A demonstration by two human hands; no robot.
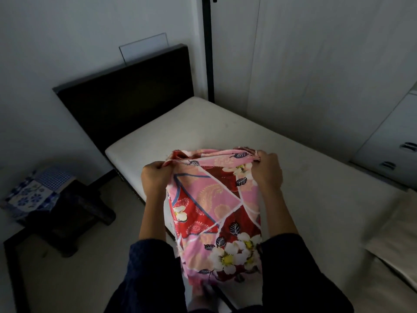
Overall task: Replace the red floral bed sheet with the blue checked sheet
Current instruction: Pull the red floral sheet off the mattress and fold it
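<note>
A: Where is the red sheet?

B: Off the bed. It is folded to a narrow panel and hangs from the person's two hands over the near side of the mattress. The left hand pinches one top corner, fingers curled on the cloth. The right hand grips the other corner the same way.

A: How will it handle?

B: It looks like thin cotton, light and limp. It sags a little between the hands and would slump wherever nobody holds it. The corners and the folded top edge are the places to take it. A grip in the middle would probably let the layers slide apart.

A: And around it?

B: The mattress lies bare, with a dark headboard at the far end. The blue sheet sits folded on a dark stool to the left, well apart from the bed. Drawers stand on the right.

A: So which step is this?

B: Probably the person is finishing the fold, and the blue sheet is not yet laid.
</note>
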